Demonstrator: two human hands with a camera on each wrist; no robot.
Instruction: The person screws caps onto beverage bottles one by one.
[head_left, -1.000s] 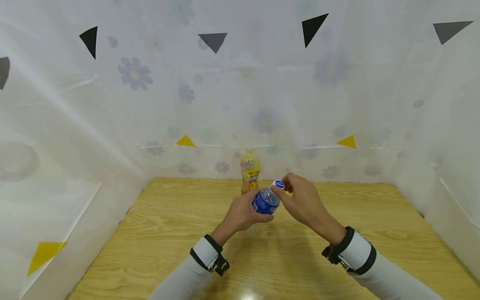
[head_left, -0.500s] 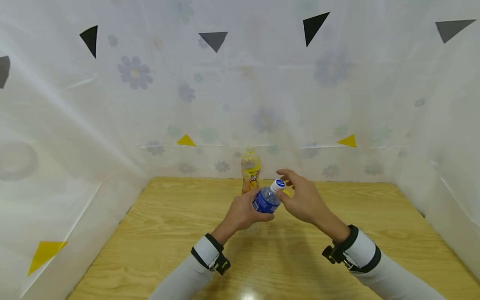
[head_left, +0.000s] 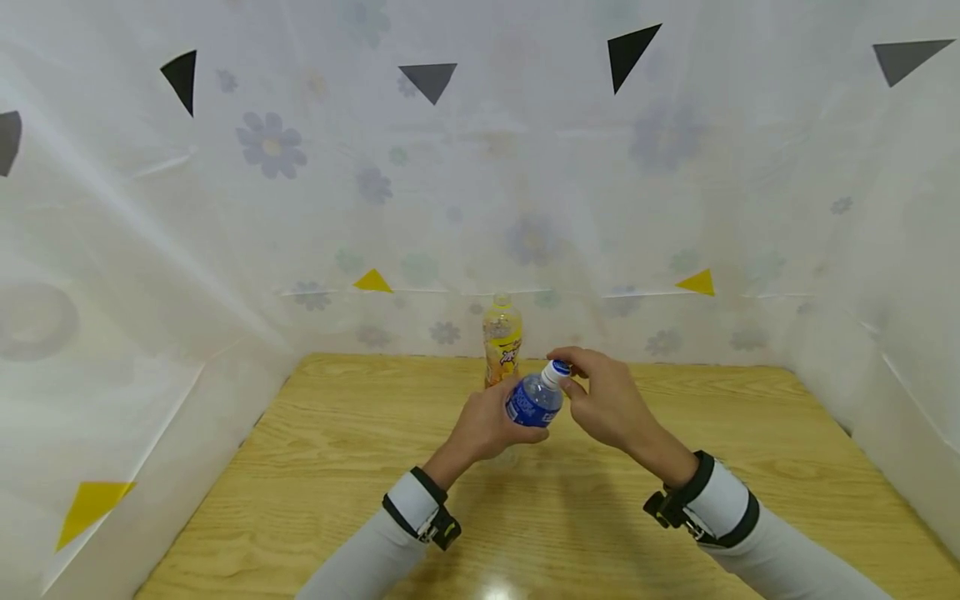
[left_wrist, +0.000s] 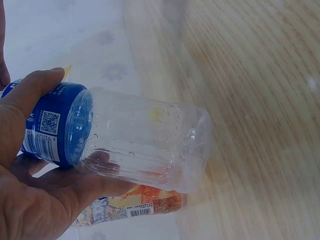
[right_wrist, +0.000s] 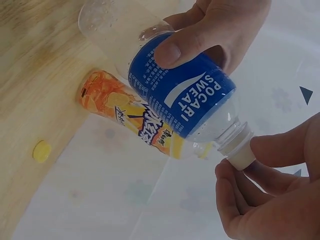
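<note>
My left hand (head_left: 487,423) grips a clear plastic bottle (left_wrist: 145,135) with a blue label (right_wrist: 180,90) round its middle, tilted with its neck to the upper right. Only some droplets show inside it. At the bottle's neck my right hand (head_left: 611,400) pinches the white cap (right_wrist: 242,154) between thumb and fingers. The cap sits on the neck. Behind the left hand a second bottle (head_left: 502,337), with a yellow and orange label, stands uncapped on the table; the hand hides its lower part in the head view.
A yellow cap (right_wrist: 42,151) lies on the wooden table (head_left: 337,467) near the second bottle. White flower-printed sheeting (head_left: 480,183) with black, grey and yellow triangles encloses the table at the back and sides.
My right hand let its fingers spread off the white cap half a second ago and now has them closed round it again. The left hand and its bottle stay nearly still.
</note>
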